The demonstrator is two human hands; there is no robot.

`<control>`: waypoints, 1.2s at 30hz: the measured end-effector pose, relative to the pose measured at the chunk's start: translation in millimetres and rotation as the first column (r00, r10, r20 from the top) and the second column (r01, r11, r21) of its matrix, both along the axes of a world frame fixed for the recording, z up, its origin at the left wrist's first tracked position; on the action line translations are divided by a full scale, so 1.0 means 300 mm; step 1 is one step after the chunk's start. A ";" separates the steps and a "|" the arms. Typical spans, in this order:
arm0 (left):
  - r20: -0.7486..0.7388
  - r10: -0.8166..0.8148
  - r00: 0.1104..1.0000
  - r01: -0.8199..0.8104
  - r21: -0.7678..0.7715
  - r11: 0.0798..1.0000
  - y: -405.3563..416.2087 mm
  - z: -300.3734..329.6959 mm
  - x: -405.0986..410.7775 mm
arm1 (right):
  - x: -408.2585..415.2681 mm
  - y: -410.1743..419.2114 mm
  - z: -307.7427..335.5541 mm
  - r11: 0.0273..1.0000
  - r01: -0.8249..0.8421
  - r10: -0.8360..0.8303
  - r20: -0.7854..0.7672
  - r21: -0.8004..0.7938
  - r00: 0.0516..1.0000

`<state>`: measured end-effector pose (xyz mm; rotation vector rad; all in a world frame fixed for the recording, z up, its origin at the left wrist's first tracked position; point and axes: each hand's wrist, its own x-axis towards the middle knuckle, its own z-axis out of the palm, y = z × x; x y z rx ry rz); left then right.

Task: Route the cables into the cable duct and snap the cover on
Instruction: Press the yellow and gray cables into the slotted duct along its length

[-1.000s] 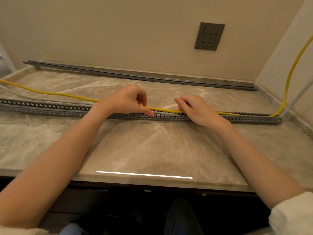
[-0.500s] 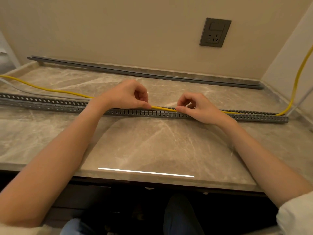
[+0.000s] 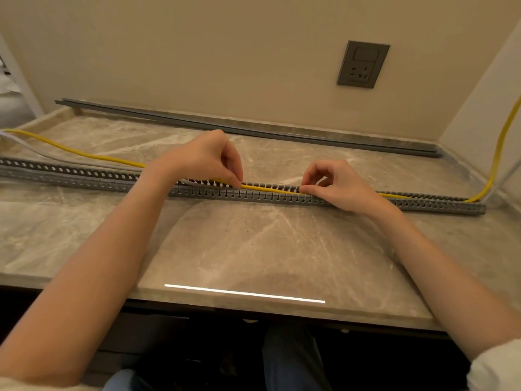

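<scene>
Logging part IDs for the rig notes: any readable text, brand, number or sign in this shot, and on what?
No readable text anywhere in the head view.
Wall socket: only its switch and pin holes show, no lettering legible.
Slotted cable duct, its cover by the wall, yellow cable and white cable: no markings visible; any print is too small to tell.

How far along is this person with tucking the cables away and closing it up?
Partly done. From the right end to the hands, the yellow cable already lies in the slotted duct. In hand: the left hand and right hand pinch the cable over the duct's middle. Left to do: its left stretch and the white cable lie outside on the counter, and the cover lies by the wall.
</scene>
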<state>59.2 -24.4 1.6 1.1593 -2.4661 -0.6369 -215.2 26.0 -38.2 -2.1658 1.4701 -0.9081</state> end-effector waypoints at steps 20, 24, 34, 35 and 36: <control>0.122 -0.019 0.992 0.014 0.041 0.999 0.008 0.015 0.018 | 0.189 0.019 -0.053 0.952 -0.170 0.081 -0.328 -0.253 0.941; 0.063 -0.050 0.997 0.039 0.154 0.987 0.015 0.022 0.036 | 0.193 0.019 -0.063 0.949 -0.204 0.109 -0.356 -0.241 0.928; -0.196 0.011 0.981 0.044 0.274 0.961 0.026 0.019 0.057 | 0.132 0.038 -0.021 0.968 -0.200 0.120 -0.419 -0.153 0.900; -0.164 -0.012 0.986 0.053 0.246 0.968 0.029 0.015 0.059 | 0.125 0.037 -0.020 0.971 -0.191 0.115 -0.419 -0.144 0.901; -0.129 -0.037 0.991 0.064 0.212 0.975 0.034 0.011 0.061 | 0.118 0.034 -0.020 0.974 -0.181 0.111 -0.410 -0.135 0.905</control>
